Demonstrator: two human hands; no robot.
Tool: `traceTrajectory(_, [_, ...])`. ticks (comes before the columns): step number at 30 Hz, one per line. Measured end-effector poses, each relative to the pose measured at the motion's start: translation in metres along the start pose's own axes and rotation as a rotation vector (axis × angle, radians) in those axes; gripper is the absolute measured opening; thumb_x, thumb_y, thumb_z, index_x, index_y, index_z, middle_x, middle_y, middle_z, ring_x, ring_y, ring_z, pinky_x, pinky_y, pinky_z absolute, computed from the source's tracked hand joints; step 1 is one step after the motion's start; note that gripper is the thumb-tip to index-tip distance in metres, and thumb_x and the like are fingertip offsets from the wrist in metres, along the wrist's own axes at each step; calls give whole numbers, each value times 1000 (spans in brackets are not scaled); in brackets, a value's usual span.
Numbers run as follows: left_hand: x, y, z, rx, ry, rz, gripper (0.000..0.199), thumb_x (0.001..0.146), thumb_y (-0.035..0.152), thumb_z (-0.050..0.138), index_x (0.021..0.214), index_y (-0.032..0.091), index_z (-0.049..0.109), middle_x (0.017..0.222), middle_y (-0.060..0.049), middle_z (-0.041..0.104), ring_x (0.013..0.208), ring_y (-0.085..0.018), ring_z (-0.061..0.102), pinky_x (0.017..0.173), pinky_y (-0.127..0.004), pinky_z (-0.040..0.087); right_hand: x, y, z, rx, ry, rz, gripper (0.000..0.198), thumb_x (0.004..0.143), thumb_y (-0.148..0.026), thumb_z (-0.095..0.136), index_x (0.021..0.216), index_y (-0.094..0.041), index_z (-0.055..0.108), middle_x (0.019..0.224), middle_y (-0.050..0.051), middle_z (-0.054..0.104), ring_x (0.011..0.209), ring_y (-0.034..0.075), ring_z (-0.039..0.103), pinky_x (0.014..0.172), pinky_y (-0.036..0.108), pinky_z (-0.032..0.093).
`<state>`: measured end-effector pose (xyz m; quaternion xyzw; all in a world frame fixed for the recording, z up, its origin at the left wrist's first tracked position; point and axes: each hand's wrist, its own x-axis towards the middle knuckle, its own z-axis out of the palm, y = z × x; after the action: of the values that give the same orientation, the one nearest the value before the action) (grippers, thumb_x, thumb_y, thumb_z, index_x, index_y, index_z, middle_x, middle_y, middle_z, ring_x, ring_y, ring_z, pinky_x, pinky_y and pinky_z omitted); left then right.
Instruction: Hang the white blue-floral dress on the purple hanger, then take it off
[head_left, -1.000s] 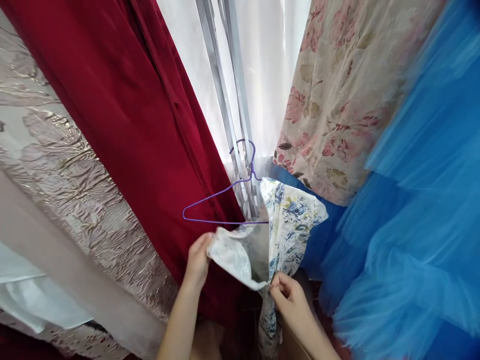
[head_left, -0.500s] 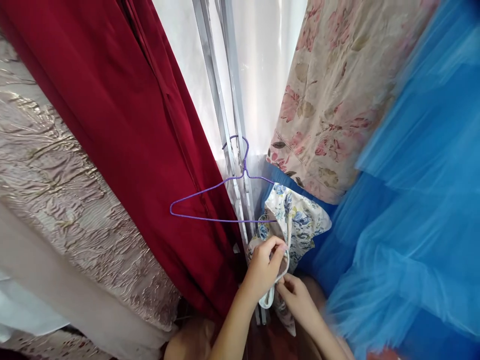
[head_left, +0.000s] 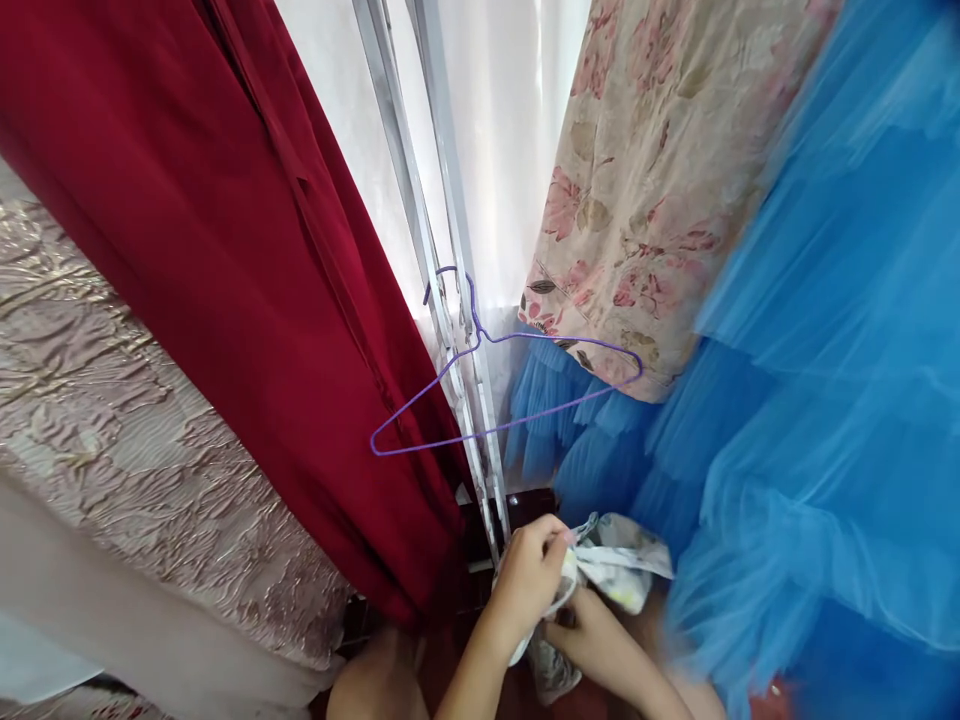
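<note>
Head view: left hand (head_left: 529, 580) grip narrow, pinching pale printed garment (head_left: 624, 565) below purple hanger (head_left: 481, 337). Right hand (head_left: 589, 640) against cloth, fingertips hidden, cannot tell whether holding. Risk: bunched fabric slips if pinch slackens; loose end may snag nearby blue ruffles (head_left: 817, 430).

1. Metal posts (head_left: 420, 190), pale, paired, slender; seen slanting through the view.
2. Purple hanger (head_left: 480, 430), thin, at the posts; hook curved about them, exact catch too small to tell.
3. Floor (head_left: 441, 652), dark reddish, in shadow.
4. Dark glossy surface (head_left: 531, 502), beside the posts; whether it rests on the floor, unclear.
</note>
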<state>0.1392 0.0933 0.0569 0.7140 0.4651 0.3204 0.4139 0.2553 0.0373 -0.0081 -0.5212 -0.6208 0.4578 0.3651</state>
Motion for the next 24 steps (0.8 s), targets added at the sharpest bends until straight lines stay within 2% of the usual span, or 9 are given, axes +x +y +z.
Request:
traceTrajectory(1, [0,-4,-6,-37,60,-40,25,95,33,49,83,18,65,78,-2,65,77,-19,60,70,-27,42,-2,-4,-2,7,-12,23,2,77,-18,63,77,-17,63,74,3,64,79,23,62,76,33,49])
traceTrajectory(3, [-2,-8,-19,-99,162,-86,26,94,35,50,81,17,63,75,-2,62,73,-18,57,67,-27,40,-4,-17,-7,57,-4,2,16,73,-22,73,81,-18,59,74,-1,60,71,18,55,69,29,45])
traceTrajectory(7, [-14,-6,-36,-177,273,-83,28,94,40,52,83,16,63,76,-3,63,74,-18,58,68,-27,42,0,-52,-5,157,13,-131,61,69,-24,84,123,-20,57,105,4,65,92,21,59,82,29,47])
traceTrajectory(8, [-18,-3,-38,-196,285,-82,29,94,41,52,84,17,63,77,-3,63,75,-19,59,68,-27,42,2,-59,-2,169,7,-147,60,74,-25,81,129,-21,56,112,6,66,99,23,60,89,32,47])
traceTrajectory(10, [-27,5,-43,-237,285,-84,31,95,45,53,85,17,63,78,-4,64,75,-19,60,68,-27,44,6,-70,5,204,10,-161,37,89,-28,66,125,-19,61,112,7,68,105,26,61,95,35,46])
traceTrajectory(12, [-37,11,-52,-284,264,-82,34,97,49,51,94,18,65,85,-5,67,80,-20,62,71,-28,46,7,-76,9,224,-10,-152,25,99,-32,51,109,-17,69,99,7,71,100,26,62,90,35,48])
traceTrajectory(17, [-66,0,-82,-224,105,-26,38,101,47,48,130,26,59,126,-8,65,120,-23,59,106,-33,42,-1,-89,-6,224,-116,-150,34,102,-42,49,92,-17,70,91,5,70,92,25,62,86,32,50])
traceTrajectory(21, [-87,-24,-90,-64,-115,5,36,99,49,49,108,23,72,116,-9,68,119,-26,58,109,-37,41,-5,-103,-31,221,-188,-207,39,102,-44,47,87,-16,69,88,6,68,86,24,62,83,33,52])
traceTrajectory(24, [-97,-34,-96,23,-139,55,33,89,52,64,87,20,74,96,-9,70,110,-29,60,111,-42,41,-1,-109,-50,208,-180,-212,39,103,-45,45,90,-17,69,91,6,69,89,25,62,85,34,52])
